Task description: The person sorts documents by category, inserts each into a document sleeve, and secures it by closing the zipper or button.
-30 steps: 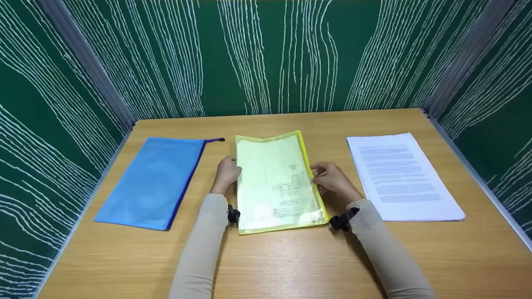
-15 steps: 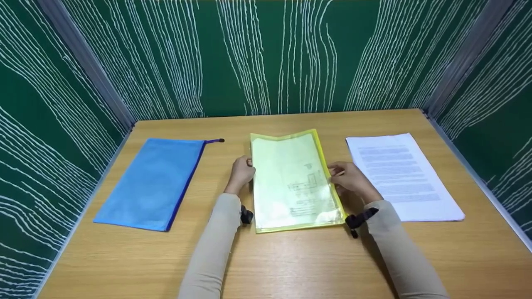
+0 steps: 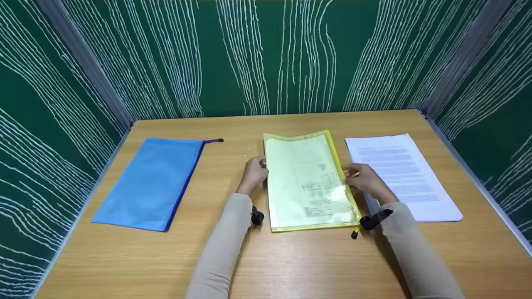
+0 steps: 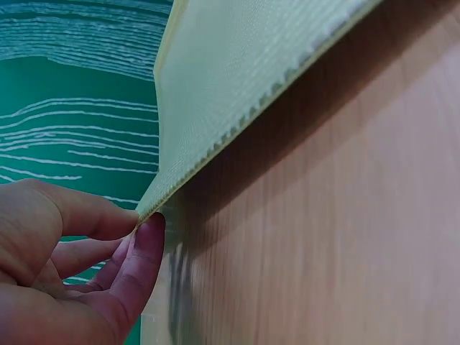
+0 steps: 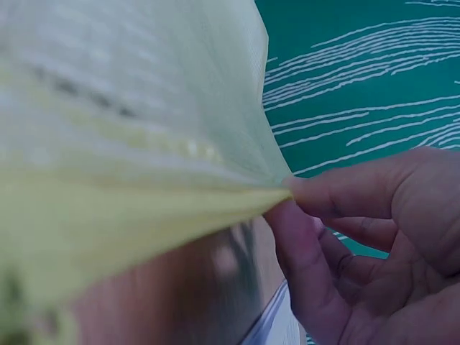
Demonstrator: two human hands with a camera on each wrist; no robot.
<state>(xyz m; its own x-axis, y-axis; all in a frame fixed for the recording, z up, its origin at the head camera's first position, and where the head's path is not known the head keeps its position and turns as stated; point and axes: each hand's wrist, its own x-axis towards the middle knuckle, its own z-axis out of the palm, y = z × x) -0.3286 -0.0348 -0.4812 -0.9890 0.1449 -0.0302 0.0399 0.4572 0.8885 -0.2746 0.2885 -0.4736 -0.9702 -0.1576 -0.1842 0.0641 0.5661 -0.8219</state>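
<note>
A translucent yellow zipper pouch with printed paper inside is held between both hands, slightly above the table. My left hand pinches its left edge between thumb and fingers; the left wrist view shows the pouch edge raised off the wood. On the other side my right hand pinches the yellow zipper edge, which the right wrist view shows drawn to a point at the fingertips. A yellow zipper pull hangs at the near right corner.
A blue zipper pouch lies on the left of the wooden table. A stack of printed white paper lies on the right, partly behind my right hand. Green walls with white lines enclose the back and sides.
Both hands have carried the yellow pouch to the right, toward the paper stack. Its zipper pull has come into sight below the right wrist. The blue pouch and paper stack stay in place.
</note>
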